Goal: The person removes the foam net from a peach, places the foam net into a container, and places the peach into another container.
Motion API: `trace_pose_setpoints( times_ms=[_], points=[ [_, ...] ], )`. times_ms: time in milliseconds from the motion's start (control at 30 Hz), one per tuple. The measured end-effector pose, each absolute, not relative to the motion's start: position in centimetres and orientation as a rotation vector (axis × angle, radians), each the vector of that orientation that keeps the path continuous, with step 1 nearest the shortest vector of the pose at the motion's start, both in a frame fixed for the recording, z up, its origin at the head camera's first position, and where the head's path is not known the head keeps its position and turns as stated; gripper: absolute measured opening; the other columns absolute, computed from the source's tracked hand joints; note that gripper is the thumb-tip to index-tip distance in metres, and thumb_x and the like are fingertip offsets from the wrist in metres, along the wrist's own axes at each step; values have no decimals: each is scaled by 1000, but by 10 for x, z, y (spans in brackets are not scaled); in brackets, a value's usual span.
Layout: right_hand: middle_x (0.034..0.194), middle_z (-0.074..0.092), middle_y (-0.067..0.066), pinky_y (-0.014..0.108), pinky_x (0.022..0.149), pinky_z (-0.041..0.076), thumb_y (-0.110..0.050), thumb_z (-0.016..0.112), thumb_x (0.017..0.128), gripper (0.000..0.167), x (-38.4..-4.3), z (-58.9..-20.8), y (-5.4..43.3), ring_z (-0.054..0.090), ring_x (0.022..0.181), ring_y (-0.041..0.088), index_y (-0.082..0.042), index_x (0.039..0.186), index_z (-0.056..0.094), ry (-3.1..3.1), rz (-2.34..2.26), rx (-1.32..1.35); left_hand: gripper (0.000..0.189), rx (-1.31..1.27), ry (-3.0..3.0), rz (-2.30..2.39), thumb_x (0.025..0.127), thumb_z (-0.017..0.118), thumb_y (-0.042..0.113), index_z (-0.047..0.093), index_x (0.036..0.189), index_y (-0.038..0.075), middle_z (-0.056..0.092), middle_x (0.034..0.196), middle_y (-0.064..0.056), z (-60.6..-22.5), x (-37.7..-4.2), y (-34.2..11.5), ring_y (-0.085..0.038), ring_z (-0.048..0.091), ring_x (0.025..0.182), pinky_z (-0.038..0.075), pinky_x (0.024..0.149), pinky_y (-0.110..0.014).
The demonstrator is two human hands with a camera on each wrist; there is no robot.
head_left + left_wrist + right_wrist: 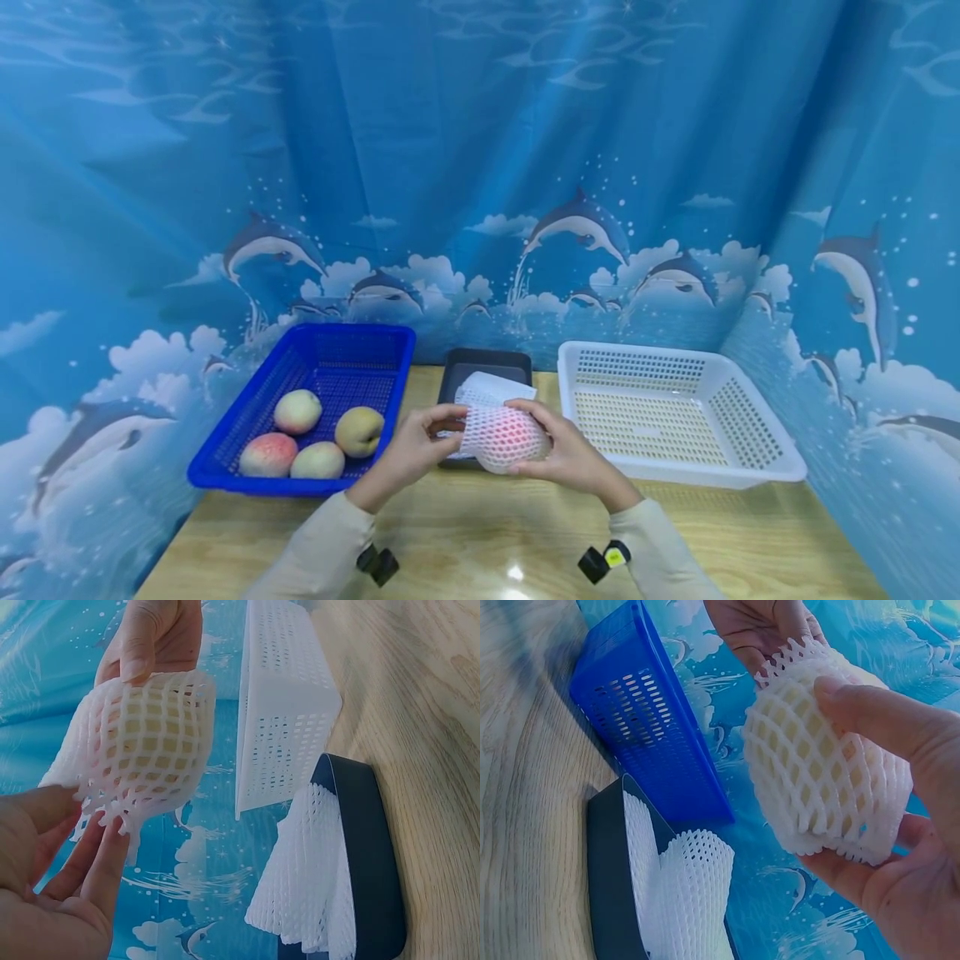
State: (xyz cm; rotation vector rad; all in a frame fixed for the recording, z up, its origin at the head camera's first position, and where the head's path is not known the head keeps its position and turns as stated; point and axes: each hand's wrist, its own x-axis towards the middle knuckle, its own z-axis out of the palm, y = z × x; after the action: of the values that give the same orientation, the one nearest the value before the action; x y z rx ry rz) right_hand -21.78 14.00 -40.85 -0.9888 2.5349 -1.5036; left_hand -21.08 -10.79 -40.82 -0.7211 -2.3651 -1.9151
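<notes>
A pinkish peach [517,433] sits inside a white foam net sleeve [154,731], held up in front of the black tray. My right hand [573,454] grips the wrapped peach, thumb on one side and fingers on the other. At the sleeve's loose end, my left hand [416,446] pinches the foam edge between thumb and fingertips. Through the mesh the fruit's pale yellow side shows in both wrist views. More flat foam net sleeves [694,885] lie in the black tray [487,360], partly hidden behind the hands in the head view.
On the left stands a blue basket [300,483] with several bare peaches [296,412] in it. A white basket [675,472] stands on the right. All rest on a wooden table [480,533], with a dolphin-print curtain [465,167] behind.
</notes>
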Motion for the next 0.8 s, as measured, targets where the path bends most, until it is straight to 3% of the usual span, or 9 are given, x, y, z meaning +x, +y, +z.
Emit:
trace_pose_setpoints(
  times_ms=[233,367,567,800],
  points=[
    [138,50,8,35,94,50,-25,83,75,76,-218,-409,141,56,115,25,-18,141,44,2508,-1550,-1015,45,-819,-2302,-1991,81,66,-11,51,123,-17,58,118,-34,-409,-209,-106,-44,59,108,53,92,-44],
    [139,50,8,34,95,50,-23,83,75,76,-219,-411,141,56,115,24,-18,141,45,2502,-1576,-1016,48,-812,-2326,-1998,80,67,-10,50,125,-16,56,121,-34,-406,-207,-105,-46,57,111,53,93,-41],
    [141,49,7,33,100,45,-21,83,74,77,-218,-412,140,53,119,25,-16,141,45,2511,-1607,-1006,54,-811,-2366,-1941,75,68,-11,48,126,-16,55,122,-34,-404,-206,-102,-47,54,114,50,96,-45],
    [143,48,8,35,104,41,-19,83,74,77,-218,-414,138,49,125,28,-13,142,47,2520,-1651,-949,61,-834,-2411,-1843,69,67,-12,48,127,-17,55,121,-32,-406,-207,-103,-44,56,112,52,95,-35]
  ],
)
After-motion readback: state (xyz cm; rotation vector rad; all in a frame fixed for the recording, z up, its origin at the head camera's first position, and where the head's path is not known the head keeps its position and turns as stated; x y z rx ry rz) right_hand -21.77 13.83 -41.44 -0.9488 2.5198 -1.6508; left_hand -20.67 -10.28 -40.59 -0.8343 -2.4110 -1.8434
